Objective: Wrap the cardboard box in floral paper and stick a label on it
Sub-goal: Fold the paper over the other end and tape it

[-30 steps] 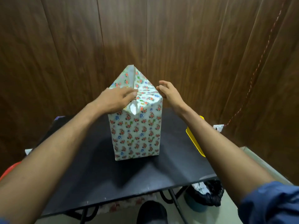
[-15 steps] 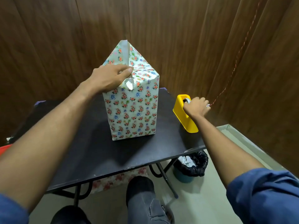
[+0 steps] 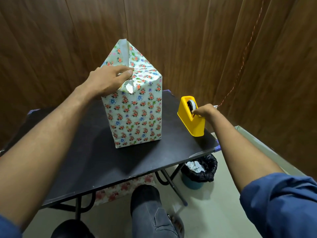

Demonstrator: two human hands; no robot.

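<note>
The right hand (image 3: 204, 111) has shifted from on top of the tape dispenser (image 3: 192, 115) to its near side and is pinching at the roll. The left hand (image 3: 109, 79), fingers flat, is pressing the folded flaps atop the box (image 3: 135, 110), standing mid-table (image 3: 85, 160). One glossy yellow plastic dispenser; one bin (image 3: 199, 170) below.

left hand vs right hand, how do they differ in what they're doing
The left hand lies on top of the wrapped box, pressing the folded paper down; the right hand reaches into the yellow tape dispenser. The left hand's fingers are extended; the right hand's are curled, pinching at the tape roll. Both arms have blue sleeves pushed back.
</note>
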